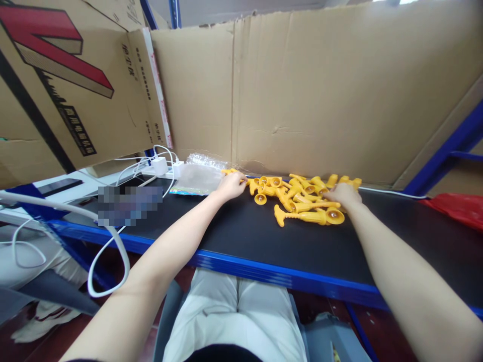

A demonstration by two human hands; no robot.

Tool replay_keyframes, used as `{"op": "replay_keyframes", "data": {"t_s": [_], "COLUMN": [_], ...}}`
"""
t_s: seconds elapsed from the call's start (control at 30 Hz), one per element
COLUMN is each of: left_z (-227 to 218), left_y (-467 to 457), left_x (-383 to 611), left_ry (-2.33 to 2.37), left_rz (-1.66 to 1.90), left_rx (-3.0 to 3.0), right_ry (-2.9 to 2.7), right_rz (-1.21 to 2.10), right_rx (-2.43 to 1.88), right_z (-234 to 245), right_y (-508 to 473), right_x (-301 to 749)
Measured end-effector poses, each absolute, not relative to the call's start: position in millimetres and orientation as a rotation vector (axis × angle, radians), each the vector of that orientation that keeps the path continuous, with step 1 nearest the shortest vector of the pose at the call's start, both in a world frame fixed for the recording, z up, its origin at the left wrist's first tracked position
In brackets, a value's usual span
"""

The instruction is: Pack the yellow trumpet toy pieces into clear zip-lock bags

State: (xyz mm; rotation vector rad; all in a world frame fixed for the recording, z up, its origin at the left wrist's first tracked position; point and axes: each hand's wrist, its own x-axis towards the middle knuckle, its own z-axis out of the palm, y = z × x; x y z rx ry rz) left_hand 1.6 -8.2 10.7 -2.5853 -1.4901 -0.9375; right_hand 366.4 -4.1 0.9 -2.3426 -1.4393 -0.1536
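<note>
A heap of yellow plastic trumpet-shaped parts [302, 193] lies on the black table top [245, 236] against the cardboard back wall. My left hand [231, 185] reaches to the left end of the heap, fingers curled down over a yellow part there. My right hand [343, 195] rests on the right side of the heap, fingers bent onto several parts; what it grips is hidden. One long yellow part [307, 217] lies nearest to me, in front of the heap.
A clear plastic bag [199, 173] lies left of the heap. White chargers and cables [158, 165] sit at the far left, a white cable [105, 261] hangs over the blue table edge [264, 271]. Cardboard walls [302, 90] enclose the back. A red bag [456, 208] lies at right.
</note>
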Motion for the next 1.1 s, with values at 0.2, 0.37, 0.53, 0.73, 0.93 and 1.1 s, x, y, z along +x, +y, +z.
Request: {"op": "replay_keyframes", "data": {"t_s": [0.2,0.37,0.53,0.73,0.93,1.1], "left_z": [11.9,13.1,20.3,30.6,25.3,25.2], "left_y": [-7.0,-10.0,-27.9,-60.0,-58.3,-47.1], "left_x": [1.3,3.3,11.2,26.3,30.9,25.4], "left_ry": [-1.472,-1.365,-1.159,-1.065,-1.034,-1.147], "left_rz": [-0.935,-1.077,-1.23,-1.149,-1.099,-1.141], "left_rx": [-2.554,-2.54,-2.612,-2.7,-2.684,-2.572], "right_ry": [-1.269,-1.237,-1.28,-1.45,-1.614,-1.571], "right_rz": [-0.236,-0.296,0.024,0.575,0.805,0.901], "right_rx": [-2.126,-1.746,-1.41,-0.946,-0.783,-0.766], "right_z": [23.8,40.3,49.7,51.1,45.7,47.1], "right_y": [-25.9,-37.7,-42.9,-69.5,-88.6,-88.2], "right_x": [350.9,322.0,278.8,221.2,201.4,203.4]}}
